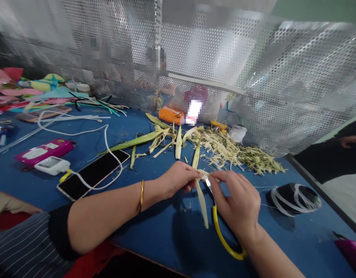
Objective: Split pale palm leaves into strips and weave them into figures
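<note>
Head view looks down on a blue table closed off at the back by a perforated metal screen. Both forearms reach in from the near edge and meet over the middle of the table. The left one lies nearly level with a thin bangle at the wrist, and the right one rises from the lower right corner.

Beyond the hands lies a wide heap of leaf scraps, with longer green leaves fanned out to its left. A black phone lies well to the left of the left hand, with a white cable looped across it. A black spool wound with white thread sits to the right of the right hand.

The left hand is closed, its fingertips pinching the top of a pale leaf strip. The strip hangs down between the two hands, its lower end close to the table. The right hand meets it from the other side, fingers curled and knuckles up. It grips yellow-handled scissors, whose loop curves out under the palm and whose blade sits at the pinched end of the strip.
</note>
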`<state>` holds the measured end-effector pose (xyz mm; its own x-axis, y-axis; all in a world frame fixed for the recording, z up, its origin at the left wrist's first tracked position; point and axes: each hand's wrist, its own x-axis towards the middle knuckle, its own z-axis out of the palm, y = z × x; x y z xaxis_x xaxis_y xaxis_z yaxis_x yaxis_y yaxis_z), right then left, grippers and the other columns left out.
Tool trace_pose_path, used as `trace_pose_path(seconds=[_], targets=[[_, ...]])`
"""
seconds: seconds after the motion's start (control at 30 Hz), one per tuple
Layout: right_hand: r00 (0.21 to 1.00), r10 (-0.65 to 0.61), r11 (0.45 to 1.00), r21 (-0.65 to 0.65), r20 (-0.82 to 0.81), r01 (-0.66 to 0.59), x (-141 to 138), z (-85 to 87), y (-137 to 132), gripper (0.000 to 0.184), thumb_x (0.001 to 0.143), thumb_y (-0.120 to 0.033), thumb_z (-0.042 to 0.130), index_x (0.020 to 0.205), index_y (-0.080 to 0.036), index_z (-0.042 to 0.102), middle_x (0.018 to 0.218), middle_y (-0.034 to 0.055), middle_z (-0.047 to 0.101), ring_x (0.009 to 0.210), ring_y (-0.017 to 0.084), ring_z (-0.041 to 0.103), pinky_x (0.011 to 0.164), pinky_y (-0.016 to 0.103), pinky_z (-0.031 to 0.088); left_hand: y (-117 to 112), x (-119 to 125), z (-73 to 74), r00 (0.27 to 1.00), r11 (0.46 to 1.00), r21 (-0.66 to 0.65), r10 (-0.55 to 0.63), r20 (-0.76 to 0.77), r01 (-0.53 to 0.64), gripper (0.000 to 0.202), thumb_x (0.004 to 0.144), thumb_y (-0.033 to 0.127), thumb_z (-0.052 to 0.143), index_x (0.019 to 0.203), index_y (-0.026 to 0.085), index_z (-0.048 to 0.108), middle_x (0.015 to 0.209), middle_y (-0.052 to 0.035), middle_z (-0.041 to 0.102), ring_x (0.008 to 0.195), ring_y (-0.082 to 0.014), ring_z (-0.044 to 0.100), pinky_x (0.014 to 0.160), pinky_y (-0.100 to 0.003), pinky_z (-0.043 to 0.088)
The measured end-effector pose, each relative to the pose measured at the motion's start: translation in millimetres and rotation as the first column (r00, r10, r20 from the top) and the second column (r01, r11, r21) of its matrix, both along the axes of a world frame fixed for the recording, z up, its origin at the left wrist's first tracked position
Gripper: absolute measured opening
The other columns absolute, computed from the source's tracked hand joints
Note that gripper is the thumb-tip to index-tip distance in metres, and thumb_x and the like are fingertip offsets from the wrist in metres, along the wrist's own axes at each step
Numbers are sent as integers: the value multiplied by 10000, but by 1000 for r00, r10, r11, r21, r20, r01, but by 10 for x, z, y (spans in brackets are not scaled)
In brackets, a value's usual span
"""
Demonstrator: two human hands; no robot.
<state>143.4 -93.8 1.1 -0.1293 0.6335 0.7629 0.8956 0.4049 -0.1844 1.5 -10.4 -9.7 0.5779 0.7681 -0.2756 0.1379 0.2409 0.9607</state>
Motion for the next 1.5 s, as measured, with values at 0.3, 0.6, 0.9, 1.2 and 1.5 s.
trace_pose_path(seconds=[0.3, 0.6, 0.9, 1.2, 1.5], targets=[[988, -54, 995, 86, 147, 41, -118, -57, 34, 81, 885, -169, 604, 844, -211, 661, 789, 19, 720, 713, 156, 633, 781, 335, 397, -1, 13, 86, 958, 964, -256, 134, 254, -67, 67, 680, 181, 677, 696, 117, 668, 532, 19, 560, 457, -67, 484, 503, -205, 398], [984, -136, 983, 141, 113, 120, -66, -82, 53, 59, 864, -178, 638, 818, -206, 659, 759, 10, 717, 702, 169, 637, 761, 359, 391, 56, -58, 141, 957, 970, -236, 15, 291, 57, 88, 633, 82, 589, 669, 124, 657, 679, -12, 633, 592, -84, 548, 583, -206, 431], [979, -132, 990, 71, 156, 122, -76, -87, 65, 78, 888, -184, 603, 858, -208, 670, 784, 16, 701, 721, 182, 609, 773, 379, 385, 43, -52, 160, 964, 971, -240, 45, 262, 20, 149, 717, 250, 712, 807, 131, 714, 715, -14, 642, 611, -92, 566, 629, -232, 460], [913, 87, 992, 51, 398, -117, -120, -141, 76, 166, 875, -114, 577, 991, -184, 673, 912, 56, 701, 882, 209, 600, 908, 398, 387, 26, -38, 85, 964, 985, -168, 82, 251, -40, 111, 723, 230, 693, 749, 122, 704, 681, -2, 614, 578, -71, 518, 552, -197, 400], [731, -106, 954, -276, -674, -115, -36, -157, 155, 182, 855, -349, 627, 765, -192, 646, 661, 13, 656, 613, 169, 612, 578, 285, 469, 12, -56, 163, 984, 995, -48, -82, 157, 91, 184, 743, 261, 660, 862, 150, 744, 751, -58, 696, 665, -132, 624, 582, -240, 448]])
